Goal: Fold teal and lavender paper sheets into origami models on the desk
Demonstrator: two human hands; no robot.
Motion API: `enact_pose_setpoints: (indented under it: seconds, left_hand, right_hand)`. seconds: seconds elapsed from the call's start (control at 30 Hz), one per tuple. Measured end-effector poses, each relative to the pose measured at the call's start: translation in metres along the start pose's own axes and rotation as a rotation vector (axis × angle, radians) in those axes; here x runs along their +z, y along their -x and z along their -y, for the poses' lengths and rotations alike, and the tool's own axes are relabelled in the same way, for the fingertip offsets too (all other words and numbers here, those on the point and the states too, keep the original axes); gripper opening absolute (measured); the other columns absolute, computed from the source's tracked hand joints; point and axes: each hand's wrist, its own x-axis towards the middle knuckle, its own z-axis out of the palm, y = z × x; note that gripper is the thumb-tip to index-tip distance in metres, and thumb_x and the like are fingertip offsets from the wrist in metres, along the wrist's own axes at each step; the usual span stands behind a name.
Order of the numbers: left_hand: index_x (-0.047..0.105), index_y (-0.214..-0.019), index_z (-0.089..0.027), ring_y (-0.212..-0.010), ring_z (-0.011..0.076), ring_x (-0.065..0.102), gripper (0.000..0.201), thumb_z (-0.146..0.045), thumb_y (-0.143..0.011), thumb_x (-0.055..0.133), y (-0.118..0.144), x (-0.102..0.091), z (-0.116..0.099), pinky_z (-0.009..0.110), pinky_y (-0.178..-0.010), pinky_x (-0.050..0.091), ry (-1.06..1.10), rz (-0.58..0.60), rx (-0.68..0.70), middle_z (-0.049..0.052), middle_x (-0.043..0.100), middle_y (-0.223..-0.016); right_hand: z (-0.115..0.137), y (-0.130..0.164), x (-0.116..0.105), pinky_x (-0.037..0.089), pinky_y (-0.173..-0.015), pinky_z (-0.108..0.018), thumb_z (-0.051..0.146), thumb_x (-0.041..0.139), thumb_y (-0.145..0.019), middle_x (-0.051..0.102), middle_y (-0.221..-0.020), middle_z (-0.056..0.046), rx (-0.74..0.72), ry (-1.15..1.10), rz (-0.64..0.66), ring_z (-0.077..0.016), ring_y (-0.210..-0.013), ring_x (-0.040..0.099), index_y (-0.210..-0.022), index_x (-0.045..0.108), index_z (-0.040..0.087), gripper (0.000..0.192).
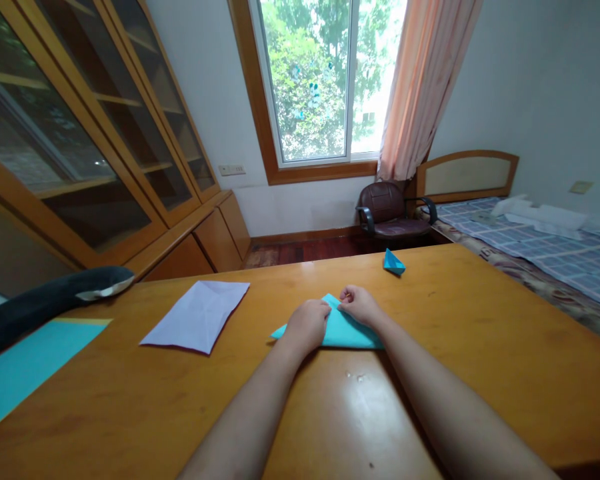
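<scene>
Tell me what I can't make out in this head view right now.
- Teal folded paper: its top crease is covered by the left hand and right hand.
- Large teal sheet: cut off by the left edge.
- Small blue folded piece: too small to tell its shape.
- Dark plush: cut off at left.

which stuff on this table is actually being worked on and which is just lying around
In hand: folded turquoise paper sheet, pressed flat under left hand and right hand.

Lying about: creased lilac paper sheet; small folded blue paper shape; flat turquoise sheet; dark grey plush toy.
</scene>
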Motion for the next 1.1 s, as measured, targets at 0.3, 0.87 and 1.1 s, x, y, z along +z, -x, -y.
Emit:
enact_pose_setpoints:
  seconds: [0.3, 0.87, 1.1]
  left_hand:
    - [0.066, -0.088, -0.019, -0.093, 0.0216, 0.061, 0.025, -0.021, -0.088, 0.041, 0.003, 0.013, 0.002, 0.031, -0.086, 0.043, 0.016, 0.070, 0.018, 0.010, 0.068, -0.099]
    - [0.053, -0.128, -0.014, -0.130, 0.0239, 0.042, 0.040, -0.025, -0.092, 0.038, 0.025, 0.041, 0.015, 0.040, -0.111, 0.032, 0.084, 0.049, 0.049, 0.014, 0.047, -0.139]
    - [0.051, -0.130, -0.015, -0.133, 0.0226, 0.039, 0.042, -0.024, -0.092, 0.039, 0.025, 0.043, 0.014, 0.040, -0.112, 0.031, 0.022, 0.066, 0.057, 0.012, 0.045, -0.141]
  right_hand:
    - [-0.007, -0.006, 0.002, 0.034, -0.051, -0.019, 0.009, 0.061, -0.061, 0.056, -0.060, 0.003, -0.014, 0.093, -0.018, -0.0101, -0.056, 0.051, -0.071, 0.058, 0.015, 0.012]
    - [-0.007, -0.006, 0.008, 0.031, -0.051, -0.021, 0.008, 0.059, -0.063, 0.058, -0.061, 0.001, -0.029, 0.215, -0.013, -0.0109, -0.056, 0.049, -0.072, 0.057, 0.016, 0.012]
    - [-0.003, -0.003, 0.007, 0.032, -0.054, -0.020, 0.010, 0.061, -0.066, 0.061, -0.067, 0.000, -0.048, 0.312, 0.003, -0.0112, -0.061, 0.052, -0.079, 0.060, 0.015, 0.014]
